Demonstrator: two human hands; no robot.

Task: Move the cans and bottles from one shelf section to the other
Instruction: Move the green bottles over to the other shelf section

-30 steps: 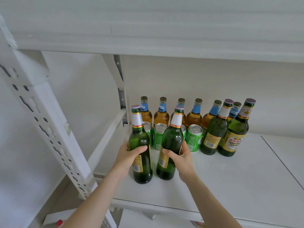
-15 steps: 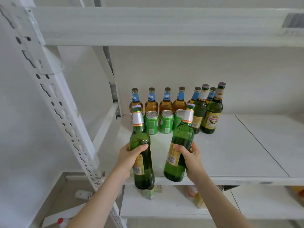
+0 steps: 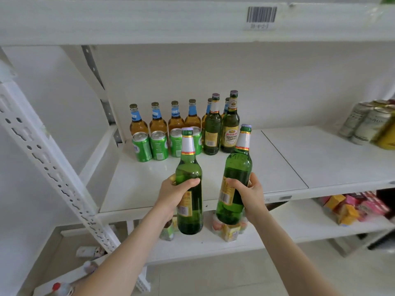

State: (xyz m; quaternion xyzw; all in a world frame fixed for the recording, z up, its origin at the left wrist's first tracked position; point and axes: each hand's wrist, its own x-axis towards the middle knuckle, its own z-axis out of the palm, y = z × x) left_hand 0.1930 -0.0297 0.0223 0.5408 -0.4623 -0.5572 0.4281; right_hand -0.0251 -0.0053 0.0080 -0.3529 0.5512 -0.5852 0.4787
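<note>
My left hand [image 3: 174, 194] grips a green glass bottle [image 3: 189, 167] round its body, upright, in front of the shelf edge. My right hand [image 3: 251, 195] grips a second green bottle [image 3: 238, 165], tilted slightly right. Both are held in the air, off the white shelf [image 3: 235, 167]. At the back left of that shelf stand several amber bottles with blue neck labels [image 3: 158, 120], several green cans [image 3: 159, 145] in front of them, and two dark green bottles [image 3: 230, 124] to their right.
A seam [image 3: 284, 159] divides the shelf into left and right sections. Silver and gold cans [image 3: 367, 122] stand at the far right. A perforated white upright [image 3: 49, 167] slants at the left. The lower shelf holds colourful packets [image 3: 352, 206]. An upper shelf beam carries a barcode label [image 3: 261, 16].
Both hands have lifted their green bottles off the shelf and drawn them back toward me, past the front edge. The view has pulled back, so the right section and its cans now show.
</note>
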